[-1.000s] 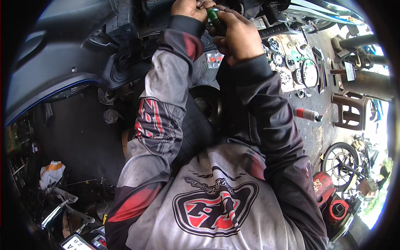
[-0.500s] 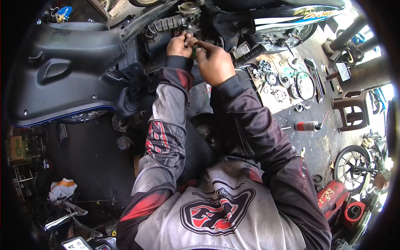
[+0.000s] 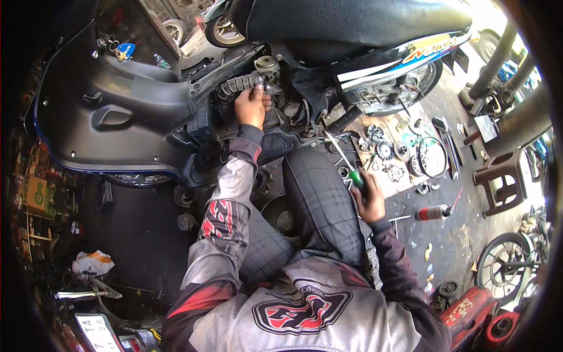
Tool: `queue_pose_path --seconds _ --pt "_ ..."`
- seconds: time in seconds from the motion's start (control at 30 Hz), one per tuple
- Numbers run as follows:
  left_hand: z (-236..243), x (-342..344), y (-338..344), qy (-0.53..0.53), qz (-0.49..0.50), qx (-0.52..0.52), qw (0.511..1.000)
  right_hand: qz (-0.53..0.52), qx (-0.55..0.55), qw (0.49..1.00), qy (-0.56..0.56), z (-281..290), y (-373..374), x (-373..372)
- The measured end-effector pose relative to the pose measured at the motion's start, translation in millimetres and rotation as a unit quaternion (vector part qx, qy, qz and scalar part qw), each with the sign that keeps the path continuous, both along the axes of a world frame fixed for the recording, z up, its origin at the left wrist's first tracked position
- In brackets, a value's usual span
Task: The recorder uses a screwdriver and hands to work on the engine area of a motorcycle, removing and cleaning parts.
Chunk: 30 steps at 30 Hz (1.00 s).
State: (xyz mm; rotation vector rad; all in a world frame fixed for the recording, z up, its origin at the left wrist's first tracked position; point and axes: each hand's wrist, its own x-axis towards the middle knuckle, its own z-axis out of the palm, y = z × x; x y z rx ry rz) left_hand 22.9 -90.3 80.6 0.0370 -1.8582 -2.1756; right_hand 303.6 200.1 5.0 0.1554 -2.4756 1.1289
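Note:
My left hand [image 3: 252,108] reaches into the open middle of a motor scooter [image 3: 111,120]. Its thumb presses at the end of a ribbed black rubber hose [image 3: 236,87], and its fingers curl below that end. Down to the right, beside my knee, my right hand [image 3: 371,199] has a screwdriver [image 3: 355,178] with a green handle between thumb and fingers. The bright shaft points up toward the scooter. A round, dull-metal part [image 3: 267,63] sits just beyond the hose end. What the left fingertips touch underneath is hidden.
Gears and round drive parts [image 3: 385,151] lie on a pale board at the right, with a black belt [image 3: 433,157]. Farther right are a spray can [image 3: 433,212], a brown plastic stool [image 3: 503,183] and a loose-looking wheel [image 3: 501,267]. A T-handled tool [image 3: 399,219] lies near my right wrist.
My right hand has left the hose area and come down to the right with the green screwdriver. My left hand stays at the hose end. The view has shifted, showing more of the seat.

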Motion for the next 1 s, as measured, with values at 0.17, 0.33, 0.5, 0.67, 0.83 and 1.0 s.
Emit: queue_pose_path --seconds 0.17,0.33,0.5,0.67,0.83,1.0 --pt "4 -16 13 0.003 0.067 -0.021 0.998 -0.181 0.093 0.951 -0.232 -160 52 83" --pt "14 -14 0 -0.020 0.050 -0.069 0.996 -0.263 0.074 0.890 -0.364 -206 75 85" --pt "28 9 -22 -0.060 -0.053 -0.159 0.984 -0.311 0.071 0.847 -0.426 -222 114 49" --pt "57 68 -61 -0.081 -0.128 -0.210 0.966 -0.321 0.101 0.915 -0.222 -175 128 -14" --pt "59 132 -136 -0.109 -0.137 -0.342 0.923 -0.253 0.009 0.941 0.225 17 142 -129" --pt "26 226 -204 -0.200 -0.060 -0.523 0.826 -0.217 0.155 0.851 0.454 247 138 -205"
